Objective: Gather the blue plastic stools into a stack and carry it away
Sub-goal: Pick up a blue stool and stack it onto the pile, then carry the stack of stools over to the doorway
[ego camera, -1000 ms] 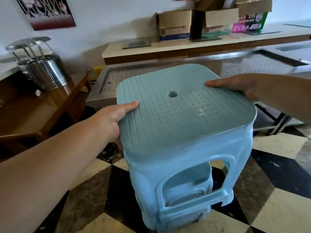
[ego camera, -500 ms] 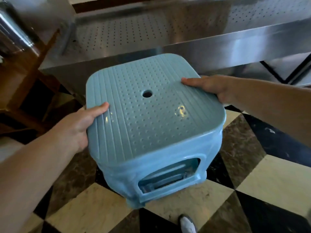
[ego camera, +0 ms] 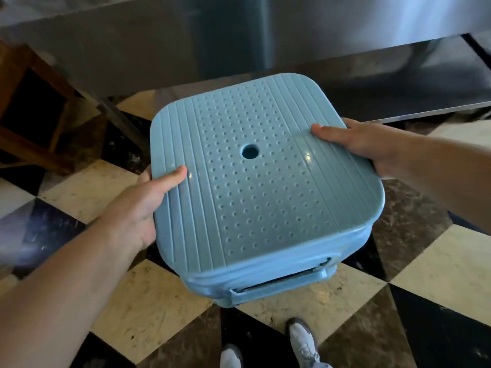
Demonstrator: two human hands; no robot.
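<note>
A stack of light blue plastic stools point(ego camera: 260, 197) fills the middle of the view, seen from above. The top seat is dotted, ribbed at both sides, with a round hole in the middle. My left hand point(ego camera: 140, 208) grips the seat's left edge, thumb on top and fingers under the rim. My right hand point(ego camera: 358, 144) grips the right edge the same way. Whether the stack touches the floor is hidden by the seat.
A stainless steel counter point(ego camera: 239, 35) runs across the top, close behind the stack. A dark wooden table frame point(ego camera: 32, 115) stands at the left. The floor point(ego camera: 164, 309) is checkered stone. My shoes point(ego camera: 303, 343) show at the bottom edge.
The stack has gone lower and my view has tilted down. The steel counter now stands above the seat, and my shoes have come into view. Both hands keep their hold.
</note>
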